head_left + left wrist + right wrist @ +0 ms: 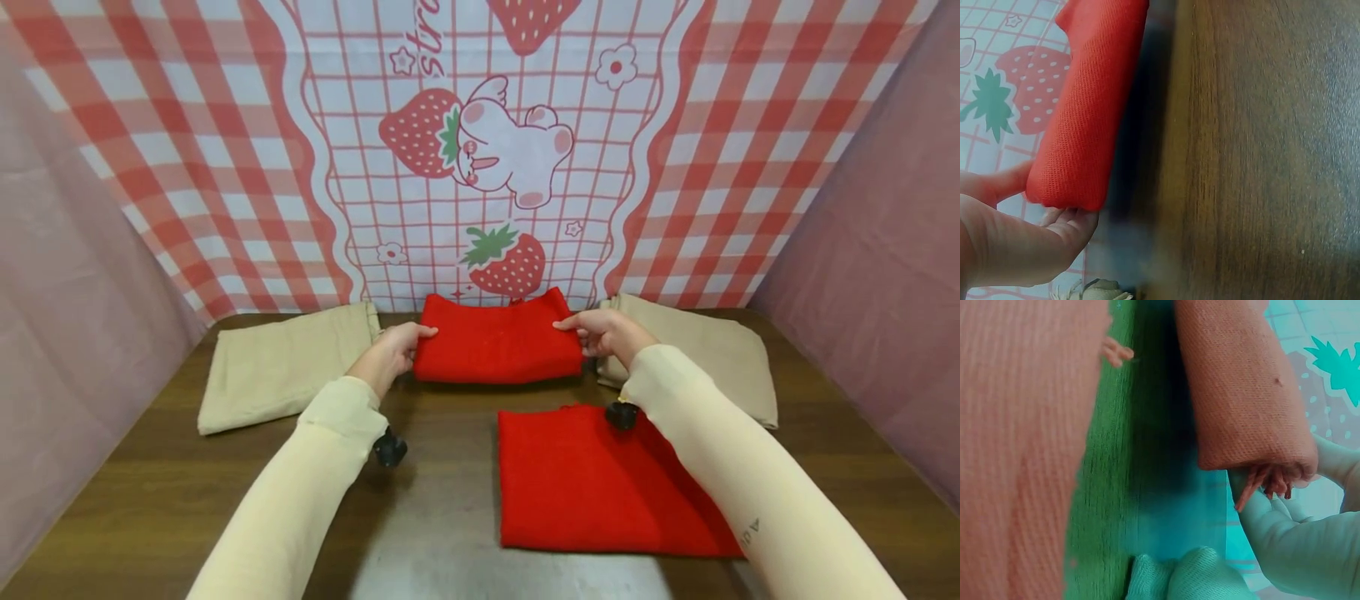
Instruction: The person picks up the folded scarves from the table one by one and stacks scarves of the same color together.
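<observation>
Both hands hold a folded red cloth raised a little at the back of the table. My left hand grips its left end, the thumb on one face and the fingers underneath in the left wrist view. At the right end, my right hand pinches it the same way; loose threads hang there in the right wrist view, whose colours look off. A second folded red cloth lies flat nearer the front, partly beneath my right forearm.
A folded beige cloth lies at the back left, and another beige cloth at the back right, partly behind my right hand. Behind the wooden table hangs a strawberry-patterned curtain. Pink cloth walls both sides.
</observation>
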The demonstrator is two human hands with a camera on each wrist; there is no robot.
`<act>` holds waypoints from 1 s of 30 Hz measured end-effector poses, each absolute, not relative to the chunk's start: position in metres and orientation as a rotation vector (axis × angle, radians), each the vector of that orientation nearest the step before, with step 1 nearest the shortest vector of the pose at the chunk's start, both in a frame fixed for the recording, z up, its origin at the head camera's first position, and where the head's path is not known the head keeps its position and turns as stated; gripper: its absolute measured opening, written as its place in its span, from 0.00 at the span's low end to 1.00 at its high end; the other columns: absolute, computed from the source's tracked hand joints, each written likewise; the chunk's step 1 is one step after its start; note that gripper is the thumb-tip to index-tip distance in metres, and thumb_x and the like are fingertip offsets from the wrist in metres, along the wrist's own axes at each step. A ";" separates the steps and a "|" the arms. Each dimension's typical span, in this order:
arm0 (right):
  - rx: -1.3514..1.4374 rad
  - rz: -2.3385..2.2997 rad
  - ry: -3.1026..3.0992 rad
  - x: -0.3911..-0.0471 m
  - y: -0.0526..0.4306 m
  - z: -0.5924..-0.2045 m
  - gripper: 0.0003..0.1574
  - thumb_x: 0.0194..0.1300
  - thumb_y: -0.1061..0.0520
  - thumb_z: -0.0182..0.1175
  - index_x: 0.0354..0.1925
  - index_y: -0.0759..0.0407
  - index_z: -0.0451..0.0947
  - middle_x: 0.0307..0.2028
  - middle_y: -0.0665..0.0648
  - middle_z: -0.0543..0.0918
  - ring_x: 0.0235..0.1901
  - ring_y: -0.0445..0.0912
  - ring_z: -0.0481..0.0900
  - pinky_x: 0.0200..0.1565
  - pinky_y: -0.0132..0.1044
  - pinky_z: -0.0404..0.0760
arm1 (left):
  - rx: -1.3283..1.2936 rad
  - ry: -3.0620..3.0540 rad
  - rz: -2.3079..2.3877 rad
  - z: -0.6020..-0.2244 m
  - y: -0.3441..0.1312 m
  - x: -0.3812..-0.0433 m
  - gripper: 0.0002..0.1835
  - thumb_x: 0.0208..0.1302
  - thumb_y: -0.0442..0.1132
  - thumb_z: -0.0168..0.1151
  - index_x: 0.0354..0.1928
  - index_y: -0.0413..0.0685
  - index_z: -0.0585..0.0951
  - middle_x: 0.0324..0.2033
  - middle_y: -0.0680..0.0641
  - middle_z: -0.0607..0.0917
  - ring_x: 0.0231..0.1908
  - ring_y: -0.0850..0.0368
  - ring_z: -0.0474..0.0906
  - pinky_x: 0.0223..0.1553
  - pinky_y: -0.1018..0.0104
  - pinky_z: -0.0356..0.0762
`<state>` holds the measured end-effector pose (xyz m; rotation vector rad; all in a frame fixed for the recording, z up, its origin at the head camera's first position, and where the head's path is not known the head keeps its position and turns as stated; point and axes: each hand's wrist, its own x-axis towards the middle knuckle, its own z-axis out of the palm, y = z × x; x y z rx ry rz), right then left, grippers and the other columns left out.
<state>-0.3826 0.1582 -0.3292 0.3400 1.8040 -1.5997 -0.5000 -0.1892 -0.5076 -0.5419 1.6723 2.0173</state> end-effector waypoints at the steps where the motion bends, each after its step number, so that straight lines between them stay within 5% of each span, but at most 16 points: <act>1: 0.336 -1.597 1.803 -0.382 0.159 -0.328 0.09 0.71 0.56 0.51 0.33 0.58 0.69 0.18 0.47 0.80 0.23 0.38 0.79 0.31 0.30 0.83 | -0.555 1.697 2.014 -0.480 -0.182 -0.475 0.18 0.56 0.42 0.69 0.48 0.46 0.78 0.36 0.49 0.88 0.38 0.54 0.85 0.45 0.54 0.84; 5: 0.328 -1.588 1.808 -0.379 0.159 -0.326 0.12 0.72 0.56 0.51 0.29 0.58 0.71 0.17 0.47 0.80 0.22 0.38 0.79 0.32 0.30 0.83 | -0.601 1.785 1.990 -0.383 -0.157 -0.383 0.14 0.65 0.39 0.59 0.50 0.43 0.74 0.28 0.52 0.84 0.31 0.59 0.81 0.49 0.59 0.83; 9: 0.318 -1.596 1.795 -0.378 0.160 -0.327 0.09 0.72 0.56 0.50 0.34 0.59 0.70 0.19 0.48 0.82 0.24 0.39 0.81 0.33 0.31 0.84 | -0.605 1.805 1.989 -0.337 -0.147 -0.339 0.10 0.68 0.37 0.54 0.47 0.42 0.73 0.24 0.54 0.80 0.26 0.61 0.77 0.47 0.63 0.82; 15: 0.320 -1.610 1.806 -0.375 0.161 -0.327 0.07 0.72 0.57 0.51 0.41 0.60 0.67 0.22 0.48 0.83 0.26 0.39 0.81 0.35 0.32 0.83 | -0.577 1.798 1.977 -0.331 -0.146 -0.332 0.04 0.70 0.36 0.51 0.41 0.44 0.71 0.23 0.54 0.78 0.28 0.61 0.75 0.49 0.64 0.77; 23: 0.303 -1.610 1.822 -0.368 0.161 -0.322 0.09 0.72 0.56 0.51 0.45 0.60 0.66 0.25 0.48 0.83 0.29 0.40 0.81 0.36 0.32 0.83 | -0.578 1.819 1.977 -0.341 -0.148 -0.337 0.11 0.69 0.38 0.53 0.50 0.43 0.72 0.21 0.55 0.79 0.26 0.61 0.76 0.40 0.67 0.77; 30: 0.285 -1.602 1.814 -0.362 0.163 -0.317 0.09 0.72 0.54 0.51 0.42 0.59 0.66 0.23 0.47 0.83 0.27 0.39 0.81 0.36 0.30 0.82 | -0.555 1.826 1.983 -0.336 -0.148 -0.330 0.04 0.69 0.38 0.53 0.40 0.45 0.72 0.18 0.55 0.80 0.23 0.63 0.77 0.34 0.68 0.77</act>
